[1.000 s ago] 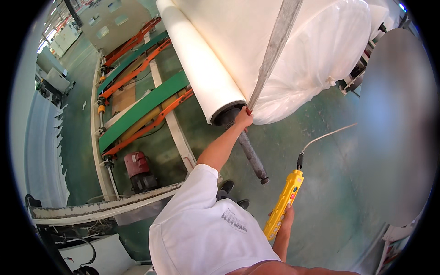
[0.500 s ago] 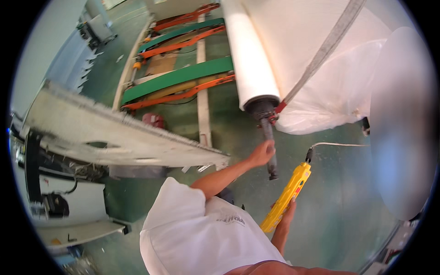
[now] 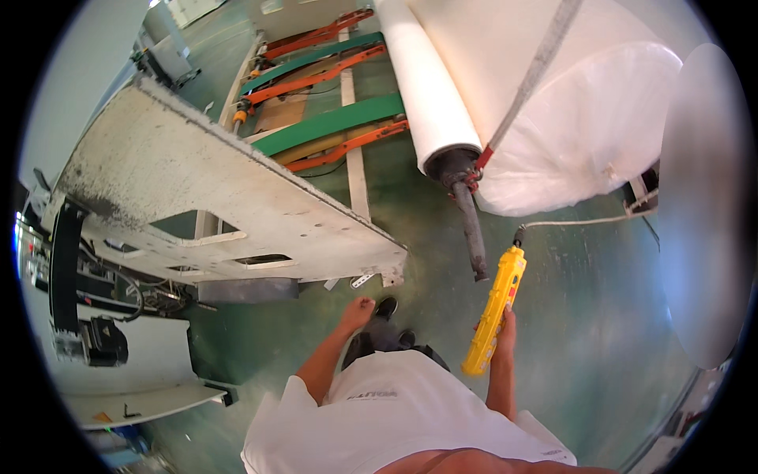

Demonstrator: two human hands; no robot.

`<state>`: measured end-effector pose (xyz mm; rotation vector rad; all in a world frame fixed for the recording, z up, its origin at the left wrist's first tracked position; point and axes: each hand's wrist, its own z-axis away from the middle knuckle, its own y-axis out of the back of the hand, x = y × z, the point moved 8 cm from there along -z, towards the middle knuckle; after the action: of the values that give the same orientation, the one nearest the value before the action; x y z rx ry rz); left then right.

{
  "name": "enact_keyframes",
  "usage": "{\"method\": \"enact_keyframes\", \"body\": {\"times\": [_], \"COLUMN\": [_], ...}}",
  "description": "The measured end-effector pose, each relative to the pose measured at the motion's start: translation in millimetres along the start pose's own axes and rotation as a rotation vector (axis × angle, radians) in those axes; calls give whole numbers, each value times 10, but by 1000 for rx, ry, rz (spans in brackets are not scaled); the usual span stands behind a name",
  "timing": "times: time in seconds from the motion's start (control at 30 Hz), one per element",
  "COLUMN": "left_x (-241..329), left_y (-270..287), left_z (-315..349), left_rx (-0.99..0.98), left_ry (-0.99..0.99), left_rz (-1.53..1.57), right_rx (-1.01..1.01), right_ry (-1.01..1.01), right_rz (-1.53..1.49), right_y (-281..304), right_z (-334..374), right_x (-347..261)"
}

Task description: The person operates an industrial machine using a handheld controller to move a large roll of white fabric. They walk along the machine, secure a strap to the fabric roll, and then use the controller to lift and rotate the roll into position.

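Observation:
My right hand [image 3: 505, 322] is wrapped round a yellow crane pendant control [image 3: 495, 312] with coloured buttons, held upright at a slight tilt. A cable runs from its top toward the right. My left hand [image 3: 358, 314] hangs over the floor near my shoes, its fingers curled with nothing visible in them. Ahead, a dark metal shaft [image 3: 472, 237] sticks out of the end of a long white roll [image 3: 438, 99]. A grey lifting strap [image 3: 527, 83] with a red end meets the shaft by a red shackle [image 3: 474, 180], close to the roll's end.
A large plastic-wrapped roll [image 3: 572, 134] stands to the right of the slim one. On the left is a big cream machine frame [image 3: 229, 197] with cut-outs. Behind it lie green curved supports [image 3: 332, 126] and orange arms [image 3: 347, 148]. The green floor [image 3: 584, 316] spreads at right.
My left hand has come off the shaft and moved down and left, toward my body. The pendant control stays in my right hand, slightly higher in view. The view has shifted.

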<state>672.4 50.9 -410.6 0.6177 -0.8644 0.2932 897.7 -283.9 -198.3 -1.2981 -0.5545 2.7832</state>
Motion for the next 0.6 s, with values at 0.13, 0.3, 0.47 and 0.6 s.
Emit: {"method": "enact_keyframes", "body": {"times": [0.13, 0.3, 0.47, 0.6], "left_x": [561, 1410, 2066, 2144], "left_y": [-233, -922, -1888, -2610], "left_z": [-73, -626, -1350, -1992], "left_rx": [-157, -273, -389, -375], "left_ry": [-74, -258, -137, 69], "left_rz": [40, -70, 4, -5], "right_rx": [10, 72, 195, 330], "right_ry": [21, 105, 180, 221], "right_rz": [13, -31, -61, -80], "right_y": [-16, -55, -157, 2], "right_z": [30, 1, 13, -87], "right_x": [42, 65, -78, -46]}}
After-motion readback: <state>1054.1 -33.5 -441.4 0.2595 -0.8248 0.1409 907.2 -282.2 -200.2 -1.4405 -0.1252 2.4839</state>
